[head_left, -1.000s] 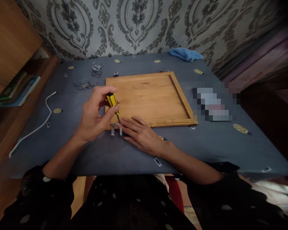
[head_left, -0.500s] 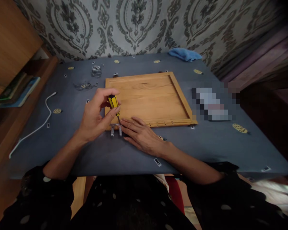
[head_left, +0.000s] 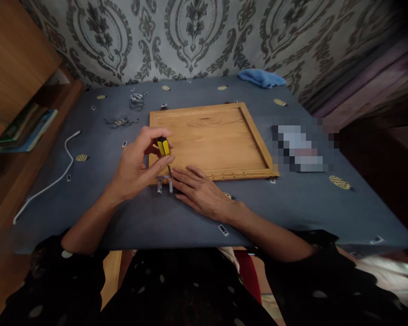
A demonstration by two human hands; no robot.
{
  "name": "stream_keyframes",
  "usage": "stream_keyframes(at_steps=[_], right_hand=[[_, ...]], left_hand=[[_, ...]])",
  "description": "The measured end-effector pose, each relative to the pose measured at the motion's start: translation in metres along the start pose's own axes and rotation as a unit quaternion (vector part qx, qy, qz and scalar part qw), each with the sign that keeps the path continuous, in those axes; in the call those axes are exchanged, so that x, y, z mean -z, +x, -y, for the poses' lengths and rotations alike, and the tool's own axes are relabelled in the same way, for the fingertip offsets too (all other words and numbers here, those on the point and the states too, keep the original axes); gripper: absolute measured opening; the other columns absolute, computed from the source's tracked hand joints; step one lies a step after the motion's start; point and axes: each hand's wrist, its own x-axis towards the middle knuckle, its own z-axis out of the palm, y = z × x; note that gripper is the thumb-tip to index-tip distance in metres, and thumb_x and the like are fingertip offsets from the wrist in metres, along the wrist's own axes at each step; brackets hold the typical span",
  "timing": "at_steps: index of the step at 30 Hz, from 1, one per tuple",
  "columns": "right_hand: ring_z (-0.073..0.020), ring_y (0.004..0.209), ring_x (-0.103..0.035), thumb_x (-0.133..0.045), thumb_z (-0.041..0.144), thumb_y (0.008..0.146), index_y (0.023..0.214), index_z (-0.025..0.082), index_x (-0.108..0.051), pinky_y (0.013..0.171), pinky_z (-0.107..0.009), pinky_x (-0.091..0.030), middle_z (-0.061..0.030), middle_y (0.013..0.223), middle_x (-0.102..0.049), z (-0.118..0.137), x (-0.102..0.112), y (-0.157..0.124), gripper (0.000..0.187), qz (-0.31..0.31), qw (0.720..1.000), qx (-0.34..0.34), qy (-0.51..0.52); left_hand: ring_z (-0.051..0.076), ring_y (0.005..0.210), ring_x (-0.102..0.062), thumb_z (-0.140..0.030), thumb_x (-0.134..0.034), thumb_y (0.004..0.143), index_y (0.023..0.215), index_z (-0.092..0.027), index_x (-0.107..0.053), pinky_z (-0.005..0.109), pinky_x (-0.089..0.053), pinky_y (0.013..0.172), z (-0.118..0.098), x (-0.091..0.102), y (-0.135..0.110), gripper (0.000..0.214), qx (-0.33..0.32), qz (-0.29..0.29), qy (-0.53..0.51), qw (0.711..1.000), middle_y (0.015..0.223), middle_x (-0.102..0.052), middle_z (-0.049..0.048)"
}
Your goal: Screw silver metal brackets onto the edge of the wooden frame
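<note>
A square wooden panel (head_left: 217,140) with a raised rim lies flat on the grey table (head_left: 292,213). My left hand (head_left: 136,165) is closed round a screwdriver with a yellow and black handle (head_left: 163,147). Its tip points down at a small metal bracket (head_left: 164,182) at the panel's near left corner. My right hand (head_left: 200,190) lies flat on the table beside the bracket, fingers stretched out, their tips touching the panel's near edge.
Loose metal hardware (head_left: 136,100) lies at the back left of the table. A white cable (head_left: 59,174) trails off the left side. A blue cloth (head_left: 261,77) sits against the patterned wall. Books rest on a wooden shelf (head_left: 23,127) to the left.
My left hand's fingers have shifted on the screwdriver handle, which has turned slightly and stands more upright. The right hand has stayed put.
</note>
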Motion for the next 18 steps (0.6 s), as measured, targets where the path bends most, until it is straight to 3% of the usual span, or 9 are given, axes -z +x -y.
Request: stream_keyframes(at_steps=[6, 13, 18], right_hand=[[-0.0256, 0.145, -0.049, -0.045, 0.029, 0.106, 0.143, 0.013, -0.057, 0.121, -0.052, -0.039, -0.0153, 0.153, -0.053, 0.0007, 0.0010, 0.0001, 0.042, 0.001, 1.000, 0.001, -0.015], [-0.0261, 0.146, -0.047, -0.046, 0.029, 0.106, 0.142, 0.012, -0.058, 0.120, -0.054, -0.039, -0.0164, 0.153, -0.052, 0.0007, 0.0003, 0.0007, 0.041, 0.004, 1.000, -0.001, -0.003], [-0.0268, 0.146, -0.047, -0.045, 0.028, 0.106, 0.141, 0.012, -0.058, 0.120, -0.054, -0.039, -0.0170, 0.153, -0.053, 0.0001, 0.0020, -0.0003, 0.041, 0.002, 1.000, 0.000, -0.003]], left_hand=[[0.015, 0.086, -0.066, -0.028, -0.076, 0.089, 0.121, -0.026, -0.063, 0.026, -0.059, 0.071, 0.0027, -0.0004, -0.0009, 0.034, -0.015, -0.036, 0.069, 0.997, 0.109, -0.068, 0.0033], [0.016, 0.085, -0.070, -0.023, -0.075, 0.089, 0.127, -0.030, -0.060, 0.030, -0.063, 0.076, 0.0054, 0.0001, -0.0024, 0.042, -0.009, -0.040, 0.009, 0.999, 0.111, -0.066, 0.0037], [0.014, 0.086, -0.070, -0.021, -0.074, 0.089, 0.125, -0.027, -0.061, 0.027, -0.062, 0.078, 0.0049, 0.0017, -0.0013, 0.039, 0.002, -0.029, 0.017, 0.999, 0.106, -0.066, 0.0022]])
